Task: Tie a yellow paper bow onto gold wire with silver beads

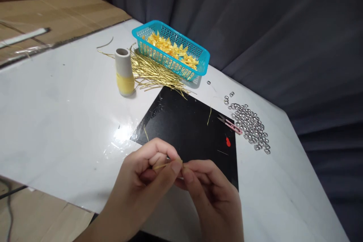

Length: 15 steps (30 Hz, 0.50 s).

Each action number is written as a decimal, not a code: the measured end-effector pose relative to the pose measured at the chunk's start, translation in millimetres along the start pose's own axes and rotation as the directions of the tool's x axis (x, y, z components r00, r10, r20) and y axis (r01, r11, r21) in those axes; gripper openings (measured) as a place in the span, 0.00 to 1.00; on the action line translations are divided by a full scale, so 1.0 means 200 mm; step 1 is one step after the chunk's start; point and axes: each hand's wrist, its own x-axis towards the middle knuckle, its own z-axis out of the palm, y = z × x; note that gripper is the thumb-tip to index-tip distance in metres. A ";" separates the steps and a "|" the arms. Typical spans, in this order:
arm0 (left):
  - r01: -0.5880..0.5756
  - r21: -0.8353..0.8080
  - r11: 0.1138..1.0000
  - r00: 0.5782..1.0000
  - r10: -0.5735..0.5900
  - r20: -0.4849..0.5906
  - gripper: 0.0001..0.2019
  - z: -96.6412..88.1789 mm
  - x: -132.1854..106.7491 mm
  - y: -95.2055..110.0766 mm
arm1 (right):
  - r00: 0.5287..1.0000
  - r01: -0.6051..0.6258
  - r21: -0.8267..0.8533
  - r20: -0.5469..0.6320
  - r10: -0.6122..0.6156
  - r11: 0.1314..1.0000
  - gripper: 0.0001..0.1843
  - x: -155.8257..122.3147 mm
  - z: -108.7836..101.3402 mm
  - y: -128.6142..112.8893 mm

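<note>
My left hand (153,177) and my right hand (210,189) meet at the fingertips over the front edge of a black mat (187,128). Between my left thumb and index finger is pinched a thin gold strip (159,166), one end sticking out toward the palm. My right thumb and index finger pinch close beside it, apparently on the same strip; the fingers cover most of it. Behind the mat lies a pile of gold strips (155,73). A blue basket (205,62) of folded yellow star-like pieces (172,49) stands just beyond them.
A grey and yellow vase-shaped holder (124,73) stands left of the strips. Pink thread snips (231,124) and a small red item (228,141) lie at the mat's right side. Many small silver rings (251,123) are spread farther right. A dark curtain (255,26) hangs behind the white table (70,121).
</note>
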 end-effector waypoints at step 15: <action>-0.014 -0.007 1.000 1.000 0.014 -0.014 0.12 0.00 0.00 -0.01 | 1.000 -0.011 -0.062 -0.015 0.010 0.998 0.07 -0.01 0.00 0.00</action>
